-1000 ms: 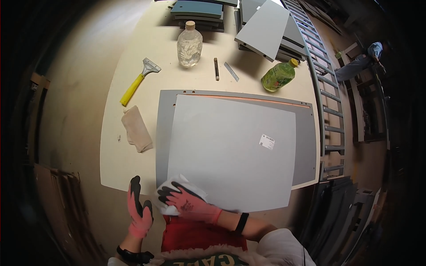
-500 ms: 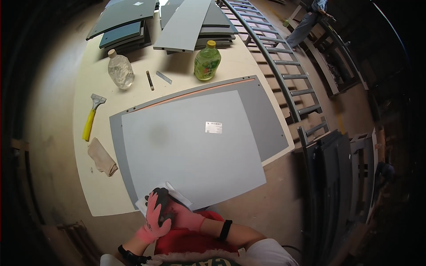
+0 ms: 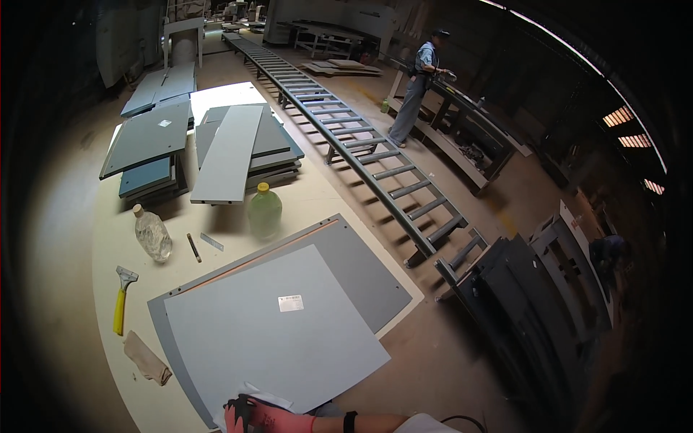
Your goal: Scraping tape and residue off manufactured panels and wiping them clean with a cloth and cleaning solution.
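Note:
At the bottom edge, my right hand (image 3: 280, 418) in a pink glove is closed on a white cloth (image 3: 273, 399) at the near edge of a light grey panel (image 3: 267, 335). Beside it, my left hand (image 3: 235, 414), gloved in pink and black, is bunched against the same cloth; the frame cuts off most of it. A small white label (image 3: 291, 303) sits on the light panel. Beneath that lies a larger, darker grey panel (image 3: 364, 270) with small holes and an orange strip along its far side. Both panels rest on a cream table (image 3: 112, 238).
Left on the table are a yellow-handled scraper (image 3: 120, 303), a beige cloth (image 3: 147, 359) and a clear bottle (image 3: 153, 234). A marker (image 3: 193, 247), ruler piece (image 3: 212, 242) and green bottle (image 3: 265, 213) lie beyond the panels. Stacked panels (image 3: 224, 155) stand farther back; a roller conveyor (image 3: 375, 155) runs alongside. A person (image 3: 419, 86) stands beyond.
My view has tilted up and turned right, so the table sits lower and more of the workshop shows. My hands remain at the white cloth, now partly cut off by the lower edge.

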The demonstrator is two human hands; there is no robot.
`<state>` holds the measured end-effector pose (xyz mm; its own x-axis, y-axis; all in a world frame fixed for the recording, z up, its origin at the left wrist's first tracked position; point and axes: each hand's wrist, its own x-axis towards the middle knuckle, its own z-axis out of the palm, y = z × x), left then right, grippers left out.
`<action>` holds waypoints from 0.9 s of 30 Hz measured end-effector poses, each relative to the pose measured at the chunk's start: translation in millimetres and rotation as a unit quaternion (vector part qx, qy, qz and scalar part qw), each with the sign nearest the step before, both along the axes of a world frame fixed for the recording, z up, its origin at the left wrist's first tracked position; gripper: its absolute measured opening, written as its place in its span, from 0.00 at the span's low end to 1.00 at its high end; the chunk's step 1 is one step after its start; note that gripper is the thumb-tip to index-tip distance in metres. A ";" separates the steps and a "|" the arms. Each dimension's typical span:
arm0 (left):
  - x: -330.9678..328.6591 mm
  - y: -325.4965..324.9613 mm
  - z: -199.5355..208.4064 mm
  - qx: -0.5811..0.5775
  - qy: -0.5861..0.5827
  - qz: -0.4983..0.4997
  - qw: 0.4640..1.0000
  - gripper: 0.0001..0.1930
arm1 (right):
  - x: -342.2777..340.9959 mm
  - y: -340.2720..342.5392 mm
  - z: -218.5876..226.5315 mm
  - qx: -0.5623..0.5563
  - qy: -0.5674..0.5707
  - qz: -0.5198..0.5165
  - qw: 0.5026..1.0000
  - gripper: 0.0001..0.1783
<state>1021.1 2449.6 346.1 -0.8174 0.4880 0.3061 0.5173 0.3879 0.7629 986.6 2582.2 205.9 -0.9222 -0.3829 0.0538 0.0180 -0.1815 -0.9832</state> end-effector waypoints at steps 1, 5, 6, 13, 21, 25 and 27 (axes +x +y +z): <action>-14.9 0.0 4.3 0.066 0.045 -0.046 0.996 0.26 | 27.3 17.2 20.1 0.151 0.062 0.039 0.986 0.34; -10.3 -3.2 19.7 0.038 -0.024 -0.050 0.998 0.26 | -5.6 67.0 128.4 0.564 0.173 0.084 0.803 0.35; -9.3 -3.1 16.1 0.051 -0.053 -0.040 0.996 0.26 | -32.4 82.3 149.5 0.620 0.159 0.039 0.767 0.37; -6.0 13.2 19.4 0.059 -0.054 -0.056 0.995 0.27 | -133.0 99.9 97.9 0.663 0.152 -0.105 0.725 0.38; -8.4 15.2 20.4 0.039 -0.034 -0.060 0.997 0.27 | -107.7 85.7 112.5 0.614 0.216 -0.109 0.752 0.35; -14.0 12.7 17.9 0.058 -0.007 -0.078 0.995 0.26 | -32.3 43.3 95.8 0.548 0.259 -0.011 0.795 0.26; -13.2 12.3 14.5 0.051 -0.047 -0.065 0.995 0.26 | 5.0 33.9 95.9 0.517 0.277 -0.048 0.808 0.24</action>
<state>1008.0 2462.0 360.6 -0.7766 0.5621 0.2844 0.4826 0.2408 0.8421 991.7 2616.1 301.8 -0.8942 -0.4161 0.1651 -0.4429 0.7686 -0.4616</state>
